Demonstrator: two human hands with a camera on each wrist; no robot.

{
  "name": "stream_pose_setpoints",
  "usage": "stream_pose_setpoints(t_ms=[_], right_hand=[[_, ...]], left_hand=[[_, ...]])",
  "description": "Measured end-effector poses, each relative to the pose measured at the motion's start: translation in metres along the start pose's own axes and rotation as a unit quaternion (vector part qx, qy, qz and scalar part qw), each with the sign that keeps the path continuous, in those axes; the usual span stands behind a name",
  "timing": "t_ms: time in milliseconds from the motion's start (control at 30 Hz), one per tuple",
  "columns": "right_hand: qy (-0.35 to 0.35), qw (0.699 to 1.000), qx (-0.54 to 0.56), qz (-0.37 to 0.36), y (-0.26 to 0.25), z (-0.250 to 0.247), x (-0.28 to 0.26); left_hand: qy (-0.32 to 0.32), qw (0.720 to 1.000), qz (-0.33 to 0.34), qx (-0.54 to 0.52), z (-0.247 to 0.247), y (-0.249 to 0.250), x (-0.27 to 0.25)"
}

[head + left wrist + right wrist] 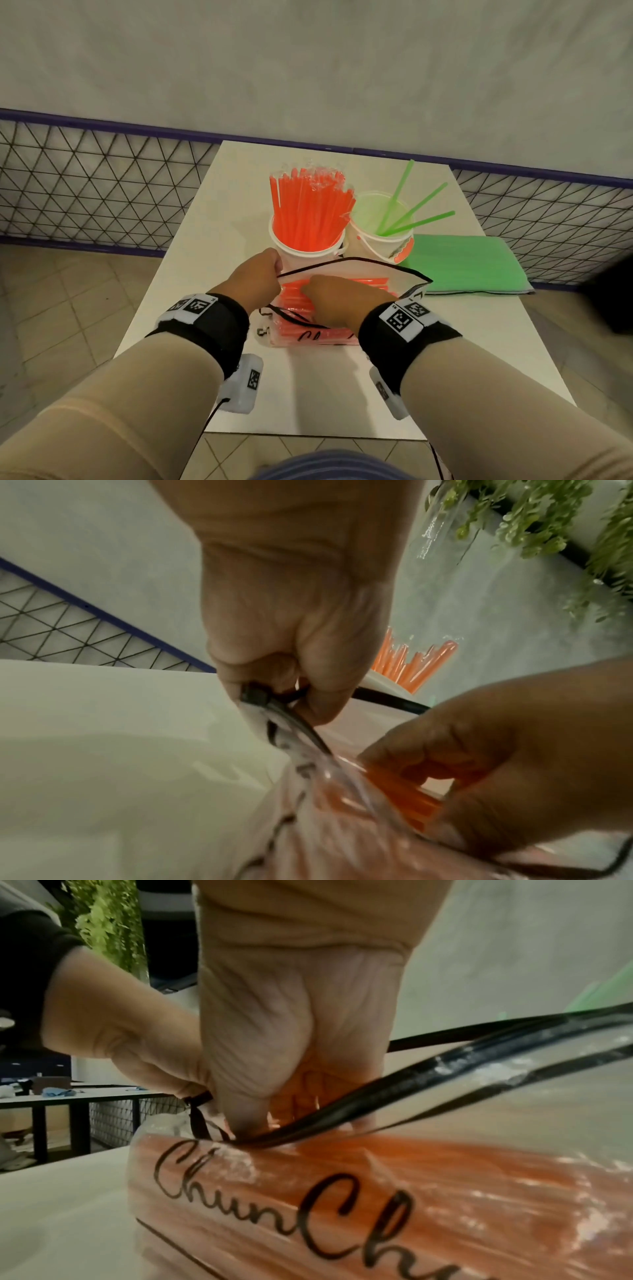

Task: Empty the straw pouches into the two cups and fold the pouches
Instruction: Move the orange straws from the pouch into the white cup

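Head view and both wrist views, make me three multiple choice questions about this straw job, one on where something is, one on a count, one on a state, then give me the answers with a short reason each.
1. Where does the green pouch lie?
A. on the table, right of the cups
B. inside the left cup
C. on the floor

2. How many green straws stand in the right cup?
A. none
B. three
C. about twenty

3. What state is the orange-straw pouch in?
A. zipped shut
B. folded flat
C. open, a hand inside

Answers:
1 A, it rests flat beside the right cup.
2 B, three lean out of it.
3 C, the left hand pinches the pouch's corner while the right hand reaches in among the orange straws.
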State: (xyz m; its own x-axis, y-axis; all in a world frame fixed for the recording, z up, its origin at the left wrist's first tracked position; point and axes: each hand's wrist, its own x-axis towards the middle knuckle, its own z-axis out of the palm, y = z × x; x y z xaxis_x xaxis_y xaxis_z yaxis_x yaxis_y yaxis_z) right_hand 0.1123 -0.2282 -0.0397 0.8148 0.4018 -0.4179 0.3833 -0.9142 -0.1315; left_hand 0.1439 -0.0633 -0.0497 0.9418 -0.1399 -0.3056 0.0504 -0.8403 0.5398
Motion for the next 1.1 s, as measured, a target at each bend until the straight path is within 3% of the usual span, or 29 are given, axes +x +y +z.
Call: stream_pose_setpoints(t_ms=[133, 233, 500, 567, 633, 733, 833, 933, 1000, 1100], right_hand=[[0.023, 0.999, -0.037, 0.007, 0.0, 0.007, -0.002], [0.048, 0.998, -0.05, -0.006, 0.0, 0.006, -0.003], [0.096, 0.991, 0.09, -0.009, 0.018, -0.014, -0.005], [0.089, 0.984, 0.155, -0.013, 0.02, -0.032, -0.012], [0.105, 0.967, 0.231, -0.009, 0.02, -0.051, -0.022], [0.184, 0.897, 0.401, 0.012, 0.019, -0.083, -0.039], [0.281, 0.792, 0.543, -0.012, 0.014, -0.117, -0.048], [0.371, 0.67, 0.642, -0.03, 0.007, -0.142, -0.043], [0.417, 0.626, 0.659, -0.028, 0.005, -0.148, -0.033], [0.441, 0.599, 0.668, -0.011, 0.0, -0.14, -0.015]], left_hand=[[-0.068, 0.998, -0.001, 0.009, -0.003, 0.002, 0.002], [-0.063, 0.997, 0.008, 0.031, -0.003, 0.004, 0.002], [-0.072, 0.996, -0.013, 0.052, -0.014, 0.005, 0.006], [-0.081, 0.996, -0.047, 0.007, -0.019, 0.003, 0.009], [-0.094, 0.983, -0.089, -0.129, -0.024, 0.0, 0.014], [-0.007, 0.964, -0.056, -0.26, -0.033, 0.004, 0.014], [0.08, 0.981, 0.022, -0.177, -0.037, 0.011, 0.017], [0.048, 0.995, 0.054, -0.07, -0.031, 0.012, 0.025], [0.049, 0.996, 0.061, -0.051, -0.024, 0.013, 0.03], [0.083, 0.99, 0.064, -0.094, -0.01, 0.02, 0.033]])
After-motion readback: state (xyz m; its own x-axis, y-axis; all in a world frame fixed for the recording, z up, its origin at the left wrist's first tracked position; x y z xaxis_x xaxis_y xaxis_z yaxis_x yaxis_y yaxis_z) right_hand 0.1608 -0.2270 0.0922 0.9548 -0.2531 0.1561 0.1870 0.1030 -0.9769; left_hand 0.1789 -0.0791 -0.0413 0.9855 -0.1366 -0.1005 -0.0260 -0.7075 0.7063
